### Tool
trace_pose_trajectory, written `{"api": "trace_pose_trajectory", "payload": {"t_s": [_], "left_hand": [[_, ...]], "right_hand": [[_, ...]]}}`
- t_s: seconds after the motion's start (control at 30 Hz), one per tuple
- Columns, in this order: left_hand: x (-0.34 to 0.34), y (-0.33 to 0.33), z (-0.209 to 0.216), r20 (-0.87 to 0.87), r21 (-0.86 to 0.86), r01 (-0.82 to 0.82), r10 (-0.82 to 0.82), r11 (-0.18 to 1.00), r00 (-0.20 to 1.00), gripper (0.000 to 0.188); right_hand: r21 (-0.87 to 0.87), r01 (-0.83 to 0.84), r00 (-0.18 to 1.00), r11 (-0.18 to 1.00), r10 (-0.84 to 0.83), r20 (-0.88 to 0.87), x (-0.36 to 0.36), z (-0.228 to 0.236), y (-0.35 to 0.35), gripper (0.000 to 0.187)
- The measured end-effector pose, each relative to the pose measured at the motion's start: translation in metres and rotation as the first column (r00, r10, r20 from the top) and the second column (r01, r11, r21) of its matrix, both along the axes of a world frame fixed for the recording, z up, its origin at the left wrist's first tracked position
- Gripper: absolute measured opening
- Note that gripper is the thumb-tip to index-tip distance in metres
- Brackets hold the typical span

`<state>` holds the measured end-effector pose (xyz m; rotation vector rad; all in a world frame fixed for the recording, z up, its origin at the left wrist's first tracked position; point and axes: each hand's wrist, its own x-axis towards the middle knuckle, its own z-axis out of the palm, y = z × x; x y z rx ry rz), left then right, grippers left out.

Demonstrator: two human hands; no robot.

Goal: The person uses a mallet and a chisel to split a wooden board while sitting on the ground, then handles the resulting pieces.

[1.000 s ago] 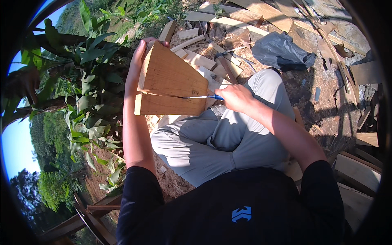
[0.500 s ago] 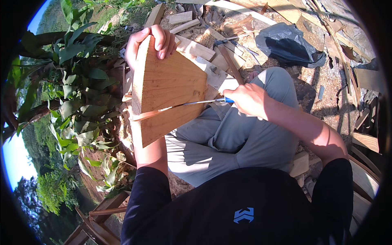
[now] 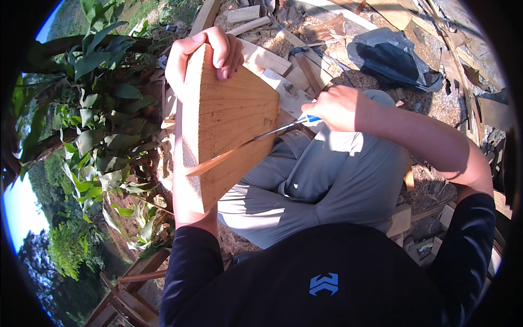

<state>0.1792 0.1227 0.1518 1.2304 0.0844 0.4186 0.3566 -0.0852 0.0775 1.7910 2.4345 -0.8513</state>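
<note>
My left hand [image 3: 210, 52] grips the top corner of a thick, tapered wooden board [image 3: 231, 109], fingers over its face and edge. The board stands tilted upright in front of my left forearm. In my closed right hand [image 3: 339, 109] is the blue handle of a long-bladed tool [image 3: 272, 132]. Its thin blade slants down and left across the board's face toward the near edge, its far part tinted the colour of wood. Seen almost edge-on, the blade does not show its exact kind. Most of the handle is hidden in my fist.
My bent legs in grey trousers [image 3: 338, 169] lie under the work. Beyond them are wood offcuts [image 3: 267, 57], shavings, a hammer-like tool [image 3: 306, 68] and a black plastic bag [image 3: 395, 60]. Leafy plants [image 3: 98, 125] crowd the left side. A wooden frame [image 3: 128, 294] stands lower left.
My right hand has moved up and slightly right with the tool, so the blade slants more steeply. The board has shifted a little and my left hand keeps its grip.
</note>
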Motion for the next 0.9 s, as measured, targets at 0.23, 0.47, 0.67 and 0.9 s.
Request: {"api": "trace_pose_trajectory", "payload": {"t_s": [0.23,0.47,0.67,0.9], "left_hand": [[0.005,-0.009,0.003,-0.022,0.028,-0.053,0.053,0.998,0.998,0.039],[-0.001,-0.015,0.003,-0.007,0.064,-0.134,0.135,0.989,0.991,0.039],[0.002,-0.016,0.001,0.025,0.071,-0.120,0.119,0.990,0.993,0.039],[0.002,-0.009,-0.002,0.036,0.106,-0.055,0.052,0.993,0.998,0.040]], "right_hand": [[0.021,-0.089,0.996,0.996,0.089,0.004,0.015,0.003,0.017,0.027],[0.052,-0.165,0.984,0.985,0.161,0.078,0.020,0.006,0.032,0.023],[0.094,-0.202,0.972,0.975,0.188,0.144,0.027,0.007,0.038,0.021],[0.220,-0.322,0.942,0.921,0.287,0.176,0.032,0.012,0.052,0.026]]}}
